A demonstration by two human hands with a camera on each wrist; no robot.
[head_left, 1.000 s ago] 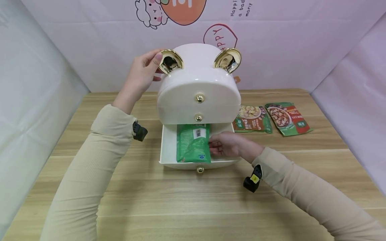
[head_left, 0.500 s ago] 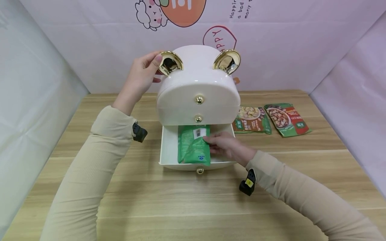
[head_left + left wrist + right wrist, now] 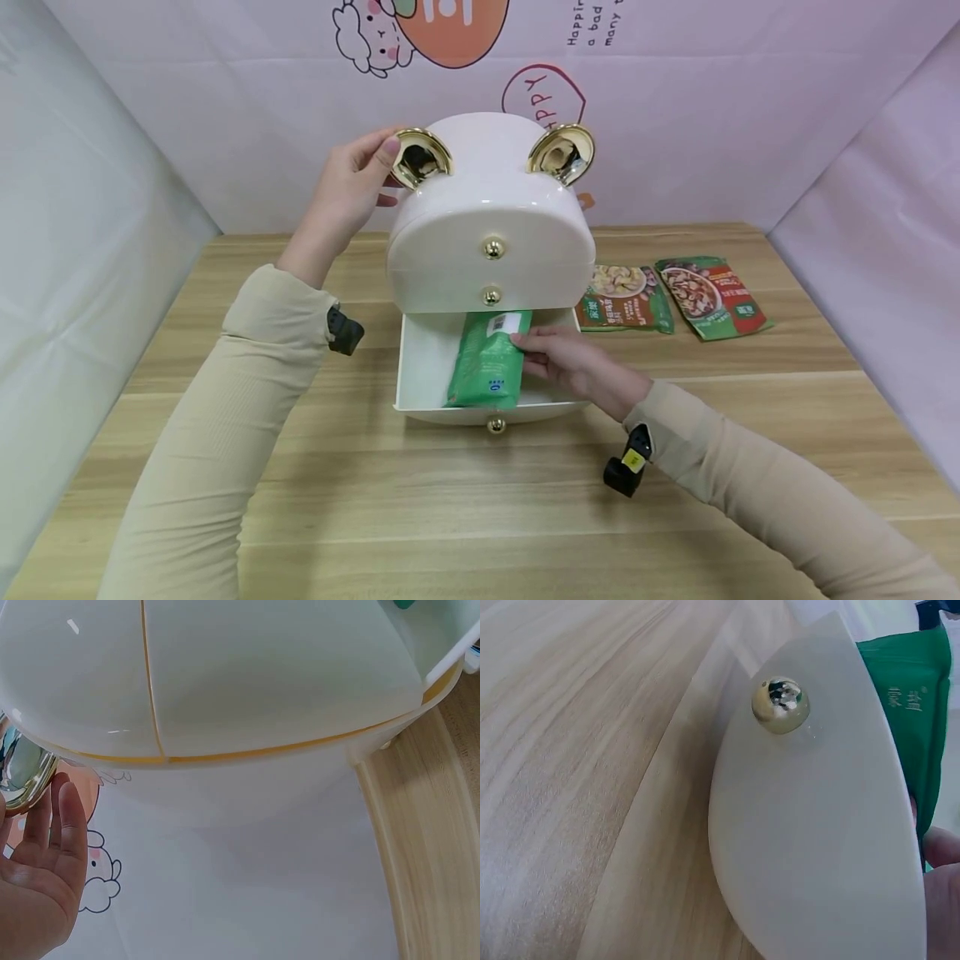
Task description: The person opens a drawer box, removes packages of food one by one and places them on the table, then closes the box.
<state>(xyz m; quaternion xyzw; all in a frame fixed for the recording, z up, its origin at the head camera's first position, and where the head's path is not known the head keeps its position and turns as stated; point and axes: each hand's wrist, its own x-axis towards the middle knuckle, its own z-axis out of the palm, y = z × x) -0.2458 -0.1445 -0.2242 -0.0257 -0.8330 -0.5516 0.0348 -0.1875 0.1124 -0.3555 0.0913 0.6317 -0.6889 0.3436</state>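
Observation:
A white storage box (image 3: 491, 187) with gold ears and ball knobs stands on the table, its bottom drawer (image 3: 423, 358) pulled out. My left hand (image 3: 351, 183) pinches the box's left gold ear (image 3: 422, 158) between thumb and fingers; the left wrist view shows that ear at its left edge. Inside the drawer, a green food packet (image 3: 486, 367) with a white barcode label leans with its right side raised. My right hand (image 3: 566, 358) grips the packet's right edge, thumb on top. In the right wrist view the drawer front (image 3: 817, 795) hides most of that hand.
Two red-and-green food packets lie flat right of the box: one packet (image 3: 630, 300) close beside it, another packet (image 3: 712, 297) farther right. The wooden table (image 3: 420, 517) runs up to a printed cloth backdrop (image 3: 675, 125). White cloth walls stand on both sides.
My right hand has taken hold of the green packet's right edge and lifted it, so the packet now tilts and is turned slightly. The left hand stays on the ear.

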